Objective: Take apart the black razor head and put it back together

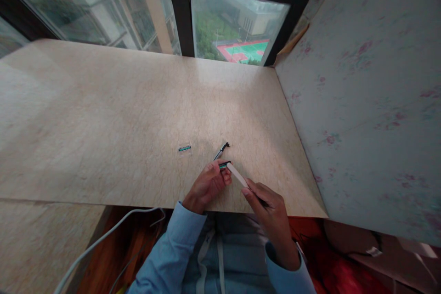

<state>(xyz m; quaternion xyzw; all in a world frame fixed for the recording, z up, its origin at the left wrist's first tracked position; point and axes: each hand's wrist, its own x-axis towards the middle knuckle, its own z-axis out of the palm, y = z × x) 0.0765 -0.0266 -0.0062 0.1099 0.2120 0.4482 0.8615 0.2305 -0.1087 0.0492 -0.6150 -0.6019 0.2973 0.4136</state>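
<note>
My left hand (208, 184) is closed in a pinch on a small black and green cartridge-like piece (223, 165) near the front edge of the beige marble-patterned table (120, 115). My right hand (267, 204) grips a slim white handle (237, 175), and the handle's tip meets that piece. Just beyond my hands a thin dark pen-like tool (221, 149) lies on the table. A second small green and black piece (184, 148) rests alone to the left.
A floral-patterned wall (365, 101) closes the table's right side. Windows (237, 27) run along the far edge. A white cable (103, 239) hangs below the table's front edge at the left, beside my blue sleeves.
</note>
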